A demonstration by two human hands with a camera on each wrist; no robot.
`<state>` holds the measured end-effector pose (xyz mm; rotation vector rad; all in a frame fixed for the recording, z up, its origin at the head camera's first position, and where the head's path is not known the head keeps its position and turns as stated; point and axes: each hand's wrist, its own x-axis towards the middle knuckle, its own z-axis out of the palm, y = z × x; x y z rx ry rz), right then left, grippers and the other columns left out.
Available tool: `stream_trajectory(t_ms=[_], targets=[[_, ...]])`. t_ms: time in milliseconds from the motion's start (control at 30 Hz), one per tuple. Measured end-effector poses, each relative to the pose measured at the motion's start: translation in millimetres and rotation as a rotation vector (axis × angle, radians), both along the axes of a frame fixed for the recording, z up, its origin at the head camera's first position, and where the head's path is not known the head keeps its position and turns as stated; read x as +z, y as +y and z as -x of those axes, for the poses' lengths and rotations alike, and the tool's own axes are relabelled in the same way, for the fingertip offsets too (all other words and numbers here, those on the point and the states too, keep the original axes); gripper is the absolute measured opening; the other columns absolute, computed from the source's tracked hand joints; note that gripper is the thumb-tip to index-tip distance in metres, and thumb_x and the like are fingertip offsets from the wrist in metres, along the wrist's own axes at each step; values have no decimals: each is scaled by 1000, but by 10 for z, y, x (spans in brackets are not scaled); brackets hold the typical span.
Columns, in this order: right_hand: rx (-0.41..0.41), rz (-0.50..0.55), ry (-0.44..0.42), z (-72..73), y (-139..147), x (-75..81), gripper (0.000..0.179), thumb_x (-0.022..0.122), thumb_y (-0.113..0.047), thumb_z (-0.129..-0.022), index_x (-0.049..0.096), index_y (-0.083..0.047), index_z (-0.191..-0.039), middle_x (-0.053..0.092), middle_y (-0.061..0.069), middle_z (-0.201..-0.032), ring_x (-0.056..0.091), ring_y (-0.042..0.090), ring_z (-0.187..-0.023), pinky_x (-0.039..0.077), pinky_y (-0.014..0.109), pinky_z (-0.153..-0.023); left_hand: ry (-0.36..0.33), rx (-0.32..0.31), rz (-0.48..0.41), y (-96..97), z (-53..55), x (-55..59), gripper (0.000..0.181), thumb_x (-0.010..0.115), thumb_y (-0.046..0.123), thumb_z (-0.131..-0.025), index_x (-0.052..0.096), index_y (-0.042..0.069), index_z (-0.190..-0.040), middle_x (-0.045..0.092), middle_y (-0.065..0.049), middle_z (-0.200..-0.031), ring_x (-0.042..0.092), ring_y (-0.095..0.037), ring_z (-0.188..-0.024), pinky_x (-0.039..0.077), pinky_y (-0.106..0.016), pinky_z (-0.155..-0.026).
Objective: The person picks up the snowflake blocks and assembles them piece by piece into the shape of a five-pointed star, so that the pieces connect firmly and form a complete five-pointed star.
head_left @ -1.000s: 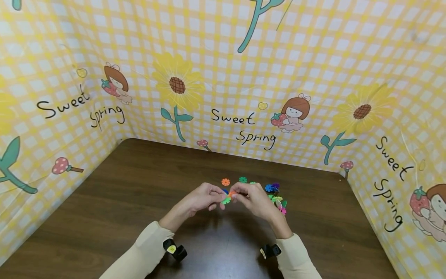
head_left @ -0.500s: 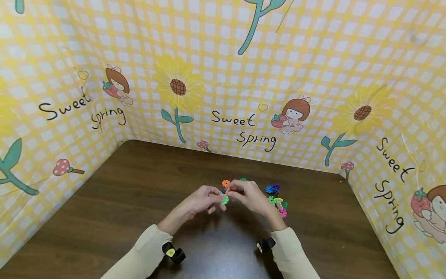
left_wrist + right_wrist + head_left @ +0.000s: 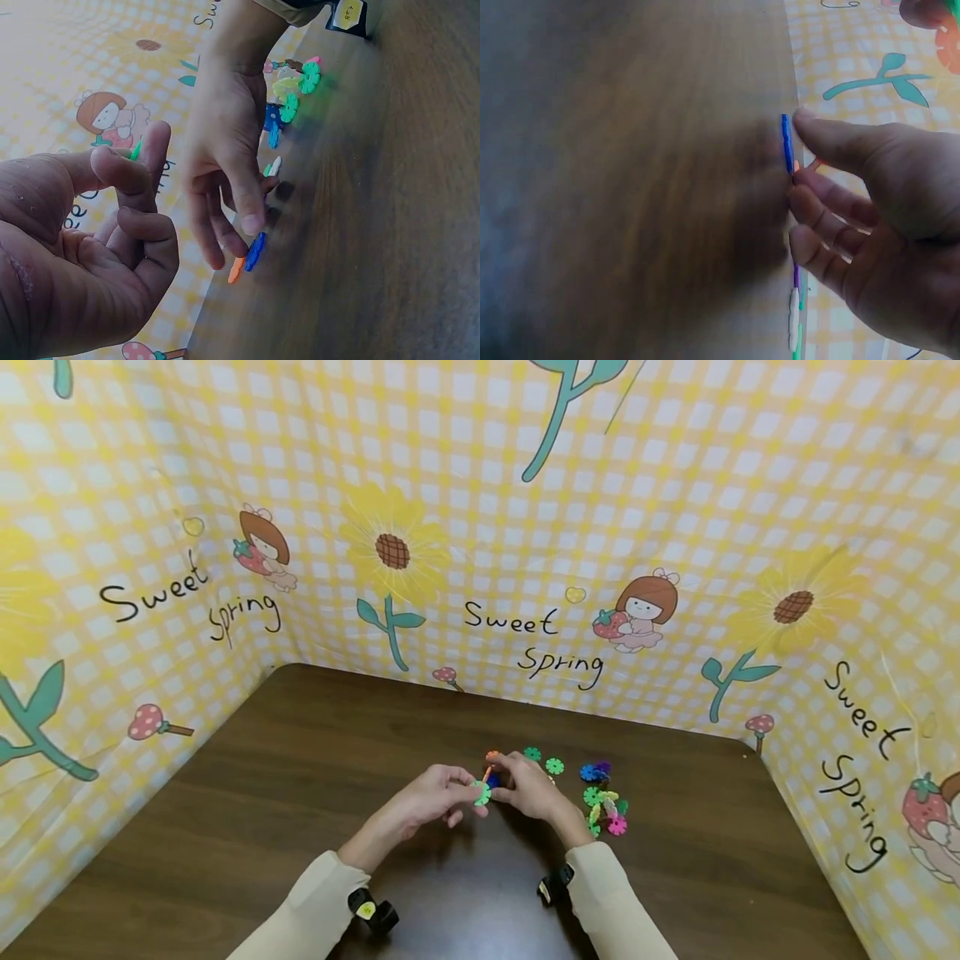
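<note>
My left hand (image 3: 435,797) pinches a green notched flower disc (image 3: 482,793) between thumb and fingers. An orange disc (image 3: 949,49) is joined to that green one, standing across it. Only the green edge (image 3: 136,150) shows in the left wrist view. My right hand (image 3: 528,787) is lowered over the table with thumb and fingers spread and nothing between them. Below it a blue disc (image 3: 255,251) lies on the table, close to the thumb in the right wrist view; I cannot tell whether they touch. Behind the blue disc lies another orange disc (image 3: 236,270).
Two green discs, one of them here (image 3: 554,766), lie beyond my right hand. Further right are blue and purple discs (image 3: 592,772) and a cluster of green, yellow and pink discs (image 3: 617,825). A checked cloth (image 3: 517,693) walls the dark wooden table (image 3: 300,735).
My right hand has let go of the orange disc, which stays joined to the green one in my left hand. It has moved down toward the blue disc, fingers spreading.
</note>
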<state>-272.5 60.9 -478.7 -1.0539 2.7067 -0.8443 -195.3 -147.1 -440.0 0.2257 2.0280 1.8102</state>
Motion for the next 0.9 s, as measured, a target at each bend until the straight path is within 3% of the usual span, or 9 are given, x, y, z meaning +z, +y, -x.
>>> stream_trajectory(t_ms=[167, 300, 567, 900], targets=[[-31, -65, -6, -5, -28, 3, 30, 73, -18, -93, 66, -8, -121, 55, 8, -114, 50, 20, -97, 49, 39, -83, 5, -4, -1, 4, -5, 15, 28, 64, 23, -100, 60, -4, -108, 75, -14, -89, 47, -10, -50, 44, -26, -61], [-36, -58, -32, -17, -24, 30, 17, 75, -16, -92, 67, -9, -105, 58, 6, -105, 48, 19, -97, 48, 38, -84, 3, 2, 1, 6, 2, 16, 27, 64, 22, -99, 61, -4, -108, 75, -13, -88, 47, -10, -50, 44, -25, -59], [16, -24, -56, -60, 67, 73, 21, 73, -4, -91, 56, -5, -105, 62, 7, -95, 56, 19, -84, 49, 36, -75, -8, 10, -5, 14, 2, 21, 28, 65, 23, -99, 60, -4, -106, 75, -14, -88, 47, -10, -50, 43, -24, -58], [6, 31, -36, -191, 269, 209, 14, 68, 1, -93, 65, -5, -105, 68, 6, -94, 65, 20, -88, 55, 38, -79, 1, -7, -13, 60, 8, 24, 29, 64, 23, -99, 61, -4, -109, 75, -16, -90, 46, -10, -50, 42, -24, -56]])
